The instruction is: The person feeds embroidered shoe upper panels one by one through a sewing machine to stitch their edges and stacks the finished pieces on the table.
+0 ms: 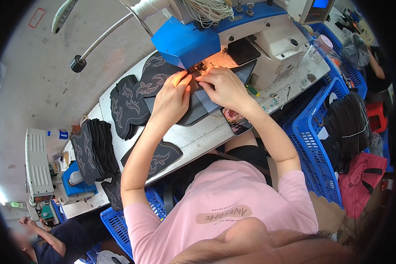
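Note:
Under the blue head of a sewing machine (187, 42), my two hands meet close to the lit needle area. My left hand (171, 99) is closed, thumb and fingertips drawn together above dark embroidered material. Just to its right, my right hand (226, 88) is closed in a pinch too; whatever lies between the fingertips is too small to make out. A black piece with pale stitched scrollwork (156, 77) lies left of my left hand. Beneath both hands spreads a smooth dark panel (198, 108). One phone (244, 52) rests on the machine bed, another phone (236, 121) at the table's front edge.
Stacked embroidered black pieces (130, 105) sit on the white table (193, 143), with a taller pile (94, 149) farther left. Blue crates (314, 145) stand at right, one holding a tied dark bundle (347, 127). A thread cone (149, 6) is overhead. Other people are at both sides.

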`<action>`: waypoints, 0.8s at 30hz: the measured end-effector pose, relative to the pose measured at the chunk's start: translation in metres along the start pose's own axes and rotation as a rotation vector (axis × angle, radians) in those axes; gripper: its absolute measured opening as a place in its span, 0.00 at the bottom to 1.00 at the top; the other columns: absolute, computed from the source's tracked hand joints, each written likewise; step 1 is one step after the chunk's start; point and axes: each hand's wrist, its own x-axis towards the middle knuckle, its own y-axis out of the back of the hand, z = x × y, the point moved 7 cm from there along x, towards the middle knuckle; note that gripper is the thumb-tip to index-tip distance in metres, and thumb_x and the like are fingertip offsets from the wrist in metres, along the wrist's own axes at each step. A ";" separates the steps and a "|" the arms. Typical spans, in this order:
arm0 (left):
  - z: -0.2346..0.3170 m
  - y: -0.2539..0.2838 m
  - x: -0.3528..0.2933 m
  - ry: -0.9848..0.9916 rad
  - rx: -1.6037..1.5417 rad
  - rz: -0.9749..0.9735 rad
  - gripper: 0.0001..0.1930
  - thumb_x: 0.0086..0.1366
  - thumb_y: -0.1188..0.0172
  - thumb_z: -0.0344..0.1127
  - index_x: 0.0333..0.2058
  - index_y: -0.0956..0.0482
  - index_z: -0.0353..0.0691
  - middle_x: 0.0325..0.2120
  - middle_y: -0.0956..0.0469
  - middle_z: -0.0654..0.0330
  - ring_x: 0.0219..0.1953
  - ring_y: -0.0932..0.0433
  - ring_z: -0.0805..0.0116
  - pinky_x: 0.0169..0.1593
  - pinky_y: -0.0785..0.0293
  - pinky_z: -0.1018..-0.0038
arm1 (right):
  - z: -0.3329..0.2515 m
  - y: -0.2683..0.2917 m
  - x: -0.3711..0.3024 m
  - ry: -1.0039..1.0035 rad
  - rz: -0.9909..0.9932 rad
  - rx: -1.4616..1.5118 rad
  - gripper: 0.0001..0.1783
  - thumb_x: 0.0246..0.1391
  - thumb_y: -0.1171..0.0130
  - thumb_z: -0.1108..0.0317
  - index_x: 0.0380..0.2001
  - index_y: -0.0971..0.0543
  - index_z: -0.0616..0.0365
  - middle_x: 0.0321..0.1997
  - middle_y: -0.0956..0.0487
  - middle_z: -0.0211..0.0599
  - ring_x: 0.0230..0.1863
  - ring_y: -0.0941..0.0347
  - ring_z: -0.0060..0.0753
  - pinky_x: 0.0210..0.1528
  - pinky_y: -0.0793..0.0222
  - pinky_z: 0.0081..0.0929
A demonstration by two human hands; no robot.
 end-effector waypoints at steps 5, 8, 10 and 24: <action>0.005 0.002 -0.005 -0.023 0.018 0.007 0.15 0.64 0.46 0.30 0.49 0.23 0.35 0.52 0.26 0.48 0.56 0.29 0.50 0.59 0.32 0.61 | -0.001 0.001 0.000 0.005 0.007 -0.016 0.08 0.51 0.43 0.69 0.32 0.16 0.57 0.29 0.23 0.38 0.36 0.24 0.42 0.41 0.30 0.38; 0.007 0.001 -0.005 -0.025 0.045 0.004 0.15 0.64 0.45 0.32 0.49 0.23 0.37 0.52 0.26 0.49 0.56 0.29 0.50 0.59 0.33 0.61 | -0.001 0.000 0.000 0.013 0.002 -0.037 0.09 0.51 0.43 0.69 0.33 0.17 0.57 0.29 0.23 0.38 0.36 0.25 0.43 0.42 0.30 0.39; 0.008 0.000 -0.005 -0.004 0.073 0.001 0.16 0.64 0.44 0.33 0.50 0.23 0.39 0.52 0.27 0.48 0.56 0.29 0.49 0.58 0.32 0.60 | -0.001 -0.001 0.000 0.021 0.001 -0.049 0.09 0.51 0.44 0.69 0.34 0.17 0.57 0.29 0.24 0.38 0.36 0.25 0.43 0.42 0.30 0.39; 0.002 0.000 0.008 0.079 0.228 0.034 0.17 0.62 0.43 0.35 0.49 0.23 0.38 0.47 0.26 0.44 0.51 0.28 0.45 0.51 0.26 0.60 | -0.006 -0.001 0.003 0.044 -0.011 -0.158 0.11 0.53 0.45 0.68 0.37 0.19 0.58 0.31 0.24 0.44 0.39 0.26 0.46 0.43 0.29 0.40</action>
